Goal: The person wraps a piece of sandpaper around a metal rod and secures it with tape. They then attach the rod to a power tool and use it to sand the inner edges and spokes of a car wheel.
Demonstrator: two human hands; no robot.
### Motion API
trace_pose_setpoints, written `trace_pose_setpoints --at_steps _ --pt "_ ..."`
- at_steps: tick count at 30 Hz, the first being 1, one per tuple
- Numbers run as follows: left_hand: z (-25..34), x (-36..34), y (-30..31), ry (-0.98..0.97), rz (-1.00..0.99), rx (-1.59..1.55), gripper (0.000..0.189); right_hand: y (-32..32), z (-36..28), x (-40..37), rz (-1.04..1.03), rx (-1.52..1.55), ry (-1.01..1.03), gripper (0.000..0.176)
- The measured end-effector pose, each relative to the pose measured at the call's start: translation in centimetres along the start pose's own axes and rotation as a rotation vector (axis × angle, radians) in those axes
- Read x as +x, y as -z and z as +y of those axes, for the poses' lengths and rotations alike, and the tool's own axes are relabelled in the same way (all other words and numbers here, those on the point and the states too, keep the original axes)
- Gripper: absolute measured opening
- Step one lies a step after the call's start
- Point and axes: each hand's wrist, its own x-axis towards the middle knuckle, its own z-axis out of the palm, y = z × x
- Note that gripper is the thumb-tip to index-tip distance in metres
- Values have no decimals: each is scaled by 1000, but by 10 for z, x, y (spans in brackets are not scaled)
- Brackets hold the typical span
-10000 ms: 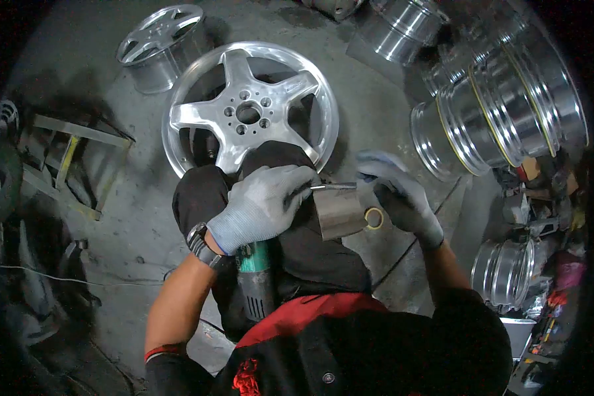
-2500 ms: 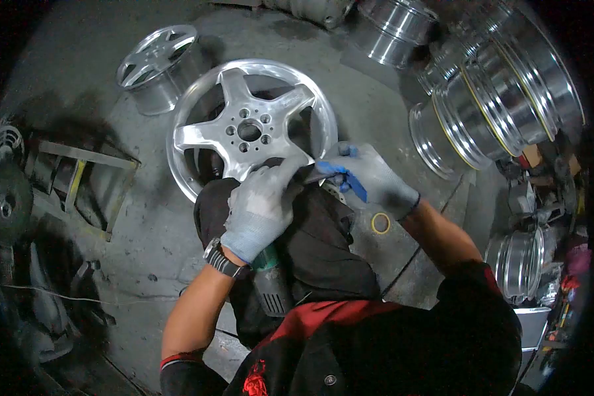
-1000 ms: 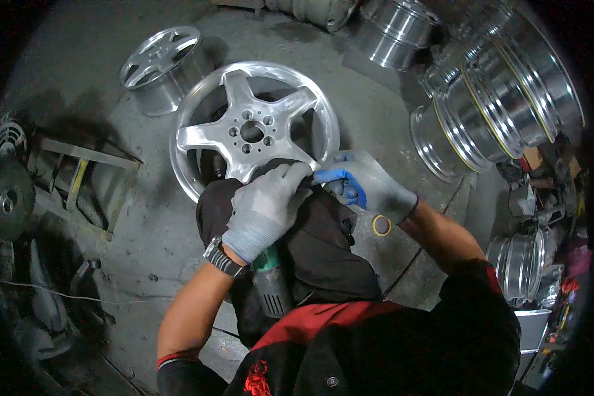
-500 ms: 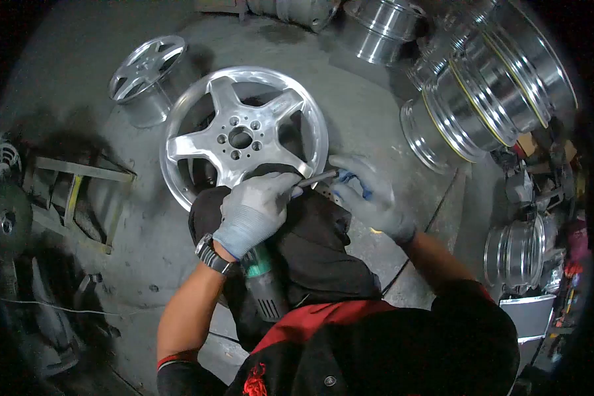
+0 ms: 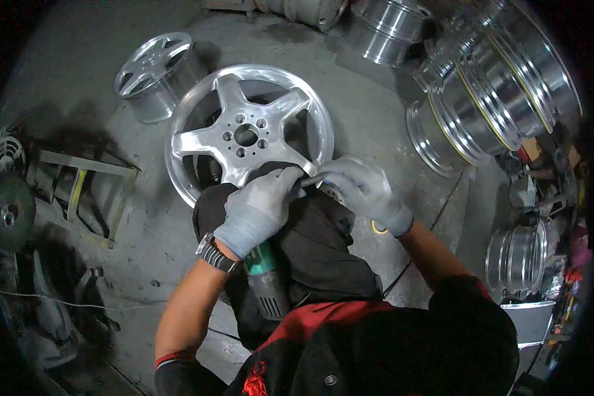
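From where I stand, the person's gloved left hand (image 5: 260,203) has its fingers closed narrowly on one end of a slim grey rod (image 5: 314,179), while the gloved right hand (image 5: 363,187) curls its fingers at the other end; I can't tell exactly how those fingertips sit. The rod lies between the two hands, above the dark-trousered legs (image 5: 320,244) and close to the near rim of a five-spoke wheel (image 5: 231,146). A green and grey power tool (image 5: 265,285) rests on the lap, and a yellow ring (image 5: 378,228) peeks out beside the right wrist.
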Motion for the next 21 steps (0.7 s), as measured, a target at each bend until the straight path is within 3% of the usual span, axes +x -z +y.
trace_pose_setpoints --at_steps 3,5,14,15,17,21 --pt "0 -1 -3 47 -16 48 35 -1 -11 3 -28 54 -176 18" --pt "0 -1 -3 20 9 31 37 1 -23 10 -95 139 -430 21" --pt "3 -6 -8 -86 112 133 29 12 -27 23 -236 124 -617 26" --pt "3 -5 -8 -89 111 133 29 12 -25 22 -233 123 -617 26" --pt "1 -3 -8 -120 103 111 28 8 -22 18 -149 17 -216 22" --pt "4 -2 -7 -55 14 174 25 -1 -16 15 -184 -96 -86 15"
